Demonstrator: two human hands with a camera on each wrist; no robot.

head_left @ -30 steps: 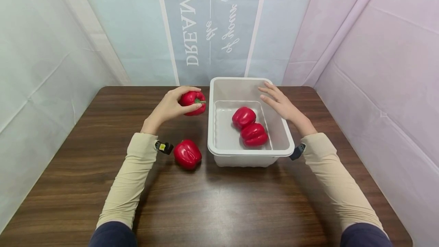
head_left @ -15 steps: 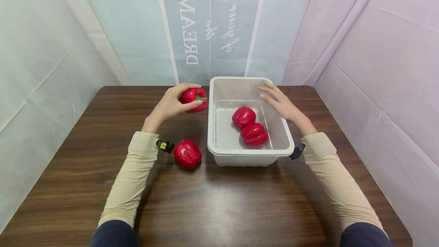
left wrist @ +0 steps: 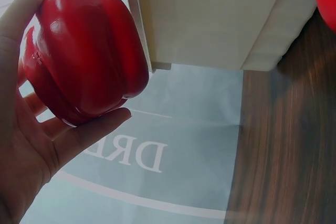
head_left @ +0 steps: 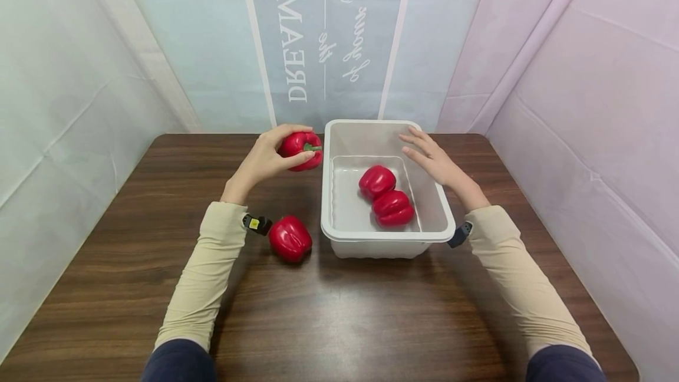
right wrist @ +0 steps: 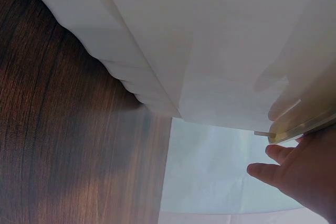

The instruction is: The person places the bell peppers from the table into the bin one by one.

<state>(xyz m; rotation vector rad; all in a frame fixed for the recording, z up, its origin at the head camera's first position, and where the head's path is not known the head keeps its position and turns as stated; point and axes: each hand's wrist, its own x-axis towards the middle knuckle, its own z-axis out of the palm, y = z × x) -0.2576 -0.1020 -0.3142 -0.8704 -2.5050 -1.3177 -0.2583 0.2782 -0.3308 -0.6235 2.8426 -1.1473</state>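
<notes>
My left hand [head_left: 265, 155] grips a red bell pepper [head_left: 300, 151] with a green stem, held up just left of the bin's rim. In the left wrist view the fingers and thumb wrap round this pepper [left wrist: 89, 51], close beside the bin's outer wall. The light grey plastic bin [head_left: 347, 236] holds two more red peppers, one [head_left: 377, 181] behind the other [head_left: 393, 208], touching. My right hand [head_left: 436, 161] hovers at the bin's right rim, fingers extended and holding nothing. In the right wrist view, the right hand's fingers [right wrist: 265, 171] show at the rim.
Another red pepper [head_left: 290, 239] lies on the dark wood table [head_left: 339, 323], left of the bin and near the left wrist's camera [head_left: 258, 224]. White fabric walls stand at both sides, and a pale blue printed cloth [head_left: 339, 46] hangs behind.
The left hand has risen slightly and shifted a little right with its pepper, nearer the bin's rim. The right hand, the bin and the other peppers stay put.
</notes>
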